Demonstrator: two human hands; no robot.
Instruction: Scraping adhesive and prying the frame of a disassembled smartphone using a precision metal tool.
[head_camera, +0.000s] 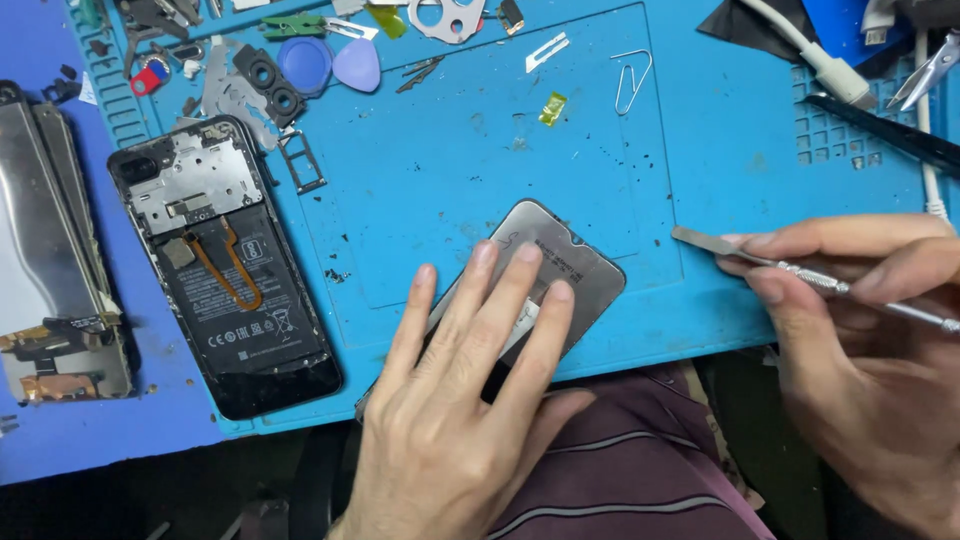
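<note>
Grey screen panel (560, 262) on blue mat (450, 180): your left hand (470, 400) presses it flat, fingers spread; your right hand (860, 310) pinches a metal pry tool (790, 268).

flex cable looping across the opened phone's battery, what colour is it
Orange flex cable, seen in the head view.

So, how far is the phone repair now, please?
Done: the opened phone lies with its back off, battery bare, small parts above it. In hand: the left hand presses a grey panel flat; the right hand holds a metal spudger beside it. Left: the phone is not yet closed.
</note>
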